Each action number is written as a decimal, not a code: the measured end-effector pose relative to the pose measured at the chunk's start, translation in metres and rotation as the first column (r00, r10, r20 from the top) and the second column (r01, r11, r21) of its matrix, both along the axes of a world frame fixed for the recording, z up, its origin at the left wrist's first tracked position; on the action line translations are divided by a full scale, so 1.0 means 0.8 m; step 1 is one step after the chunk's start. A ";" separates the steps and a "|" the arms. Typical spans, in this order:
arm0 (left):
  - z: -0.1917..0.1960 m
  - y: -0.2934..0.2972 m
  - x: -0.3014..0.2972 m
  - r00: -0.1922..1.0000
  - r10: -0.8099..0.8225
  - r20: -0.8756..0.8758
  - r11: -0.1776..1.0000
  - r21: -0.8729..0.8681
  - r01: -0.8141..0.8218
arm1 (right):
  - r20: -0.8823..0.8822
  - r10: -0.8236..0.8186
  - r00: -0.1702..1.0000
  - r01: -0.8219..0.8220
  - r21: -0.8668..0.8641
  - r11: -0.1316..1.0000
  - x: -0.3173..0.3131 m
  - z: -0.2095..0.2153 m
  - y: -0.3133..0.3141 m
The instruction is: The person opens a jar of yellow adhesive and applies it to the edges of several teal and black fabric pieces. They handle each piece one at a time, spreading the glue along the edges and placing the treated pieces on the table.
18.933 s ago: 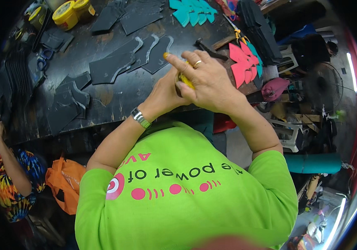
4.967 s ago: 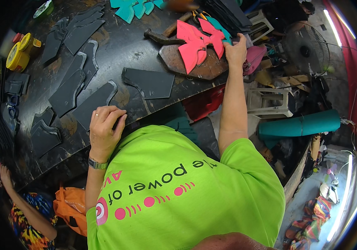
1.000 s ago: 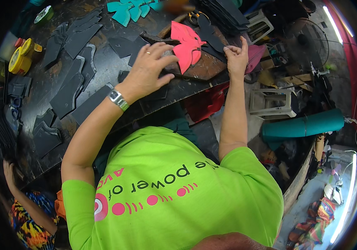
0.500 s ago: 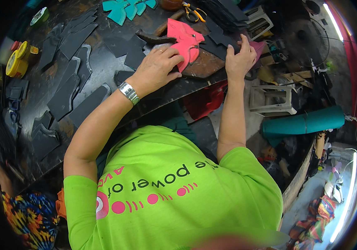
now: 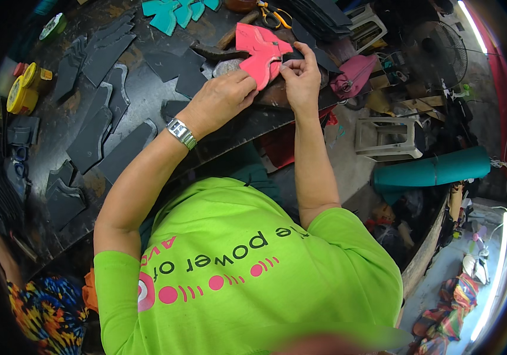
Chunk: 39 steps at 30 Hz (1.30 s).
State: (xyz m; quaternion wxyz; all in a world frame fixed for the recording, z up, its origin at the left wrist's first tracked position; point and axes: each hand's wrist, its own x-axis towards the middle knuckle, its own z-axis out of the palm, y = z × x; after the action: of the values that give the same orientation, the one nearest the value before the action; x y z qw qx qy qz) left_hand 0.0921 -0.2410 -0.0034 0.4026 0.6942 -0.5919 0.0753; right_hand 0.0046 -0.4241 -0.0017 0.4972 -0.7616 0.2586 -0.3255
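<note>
My left hand (image 5: 221,99), a metal watch on its wrist, has its fingers closed on the lower left edge of a pink, curved cut-out piece (image 5: 258,47). The piece seems to be made of overlapping layers, perhaps a shoe upper. At its right edge my right hand (image 5: 302,83) pinches it between thumb and fingers. Both hands are over a worn brown block (image 5: 274,96) near the table edge. A hammer (image 5: 218,53) with a dark curved head lies just left of the pink piece.
Dark cut pieces (image 5: 97,127) cover much of the dark table (image 5: 150,97). Teal pieces (image 5: 173,15) and orange-handled pliers (image 5: 275,16) lie at the far side. Yellow tubs (image 5: 23,94) stand left. Right are a pink pouch (image 5: 354,76), plastic stool (image 5: 386,139), and teal roll (image 5: 434,173). Someone's patterned clothing (image 5: 46,313) shows lower left.
My right hand has moved left from beside the block and now grips the pink piece's right edge. The pink pouch it partly covered is in fuller view. My left hand stays on the piece.
</note>
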 end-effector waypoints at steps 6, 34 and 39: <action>0.001 0.009 0.005 0.962 0.042 -0.271 0.990 -0.118 -0.077 | 0.315 -0.021 0.949 -0.067 0.266 0.962 -0.002 0.010 -0.029; -0.016 0.032 0.017 -0.073 -0.295 -0.953 0.876 -0.239 -0.418 | -0.025 0.250 0.968 -0.235 -0.444 0.865 -0.042 0.078 -0.007; -0.005 0.039 0.012 -0.113 -0.161 -0.980 0.970 -0.136 -0.203 | -0.141 0.400 0.905 -0.419 -0.147 0.896 -0.031 0.064 0.014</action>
State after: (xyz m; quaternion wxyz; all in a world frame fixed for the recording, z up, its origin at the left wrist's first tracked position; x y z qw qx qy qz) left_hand 0.1017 -0.2100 -0.0078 0.7885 0.4710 -0.0669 -0.3898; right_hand -0.0199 -0.4130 0.0493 0.4715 -0.8558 0.0892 -0.1932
